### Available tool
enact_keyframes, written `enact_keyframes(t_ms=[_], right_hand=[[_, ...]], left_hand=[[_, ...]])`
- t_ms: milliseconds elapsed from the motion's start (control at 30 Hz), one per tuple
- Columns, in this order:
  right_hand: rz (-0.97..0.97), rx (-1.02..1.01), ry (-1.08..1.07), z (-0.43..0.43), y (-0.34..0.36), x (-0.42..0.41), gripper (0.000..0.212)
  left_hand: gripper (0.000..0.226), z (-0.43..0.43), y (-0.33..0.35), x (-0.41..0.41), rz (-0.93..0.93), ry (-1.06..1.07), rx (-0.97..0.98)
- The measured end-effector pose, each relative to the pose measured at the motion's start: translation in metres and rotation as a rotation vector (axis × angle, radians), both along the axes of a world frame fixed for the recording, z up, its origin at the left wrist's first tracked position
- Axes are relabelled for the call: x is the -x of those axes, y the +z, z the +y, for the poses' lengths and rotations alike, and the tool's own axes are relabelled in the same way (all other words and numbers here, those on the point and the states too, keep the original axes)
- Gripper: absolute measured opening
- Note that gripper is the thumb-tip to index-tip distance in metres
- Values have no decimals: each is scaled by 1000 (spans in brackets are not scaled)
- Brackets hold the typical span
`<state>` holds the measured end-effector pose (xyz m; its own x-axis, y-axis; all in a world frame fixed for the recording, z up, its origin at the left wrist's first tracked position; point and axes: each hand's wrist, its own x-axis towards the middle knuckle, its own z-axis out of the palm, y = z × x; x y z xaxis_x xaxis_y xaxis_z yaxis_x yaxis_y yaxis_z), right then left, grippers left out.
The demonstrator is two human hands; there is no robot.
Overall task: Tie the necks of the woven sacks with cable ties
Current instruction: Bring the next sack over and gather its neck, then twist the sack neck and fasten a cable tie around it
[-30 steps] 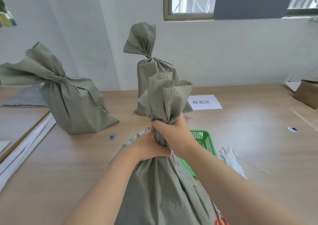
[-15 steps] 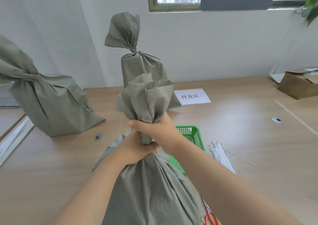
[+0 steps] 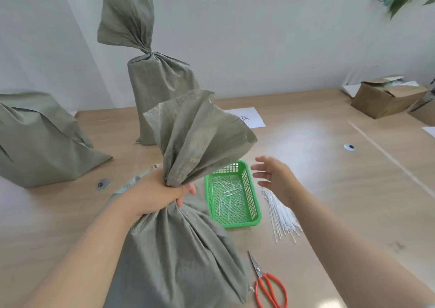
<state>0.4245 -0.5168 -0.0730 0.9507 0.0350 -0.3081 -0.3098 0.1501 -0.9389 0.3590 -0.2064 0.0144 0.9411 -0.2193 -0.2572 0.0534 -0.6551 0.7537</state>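
Observation:
A grey-green woven sack stands in front of me on the wooden table. My left hand grips its gathered neck, and the loose top fans out above the fist. My right hand hovers with spread fingers, holding nothing, above the top end of a bundle of white cable ties lying on the table. A tall sack with a tied neck stands behind. Another sack sits at the left, its top out of frame.
A green plastic basket with several cut tie ends sits between the sack and the cable ties. Orange-handled scissors lie at the front. A paper label lies mid-table, cardboard boxes at the far right.
My right hand has let go of the sack neck and moved right, over the cable ties. My left hand alone holds the neck, whose top has spread out. The view shifted right and down.

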Motion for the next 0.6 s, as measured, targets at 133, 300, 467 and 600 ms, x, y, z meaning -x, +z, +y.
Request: enact_keyframes(t_ms=[133, 300, 467, 600], right_hand=[[177, 267, -46, -45, -53, 5, 29], [316, 500, 10, -62, -107, 23, 20], [426, 787, 79, -65, -164, 37, 30], [439, 1027, 151, -62, -176, 44, 22]], left_hand=[[24, -5, 1, -3, 16, 11, -29], [28, -17, 5, -8, 12, 98, -54], [31, -19, 1, -14, -6, 101, -90], [32, -23, 3, -16, -29, 101, -121]])
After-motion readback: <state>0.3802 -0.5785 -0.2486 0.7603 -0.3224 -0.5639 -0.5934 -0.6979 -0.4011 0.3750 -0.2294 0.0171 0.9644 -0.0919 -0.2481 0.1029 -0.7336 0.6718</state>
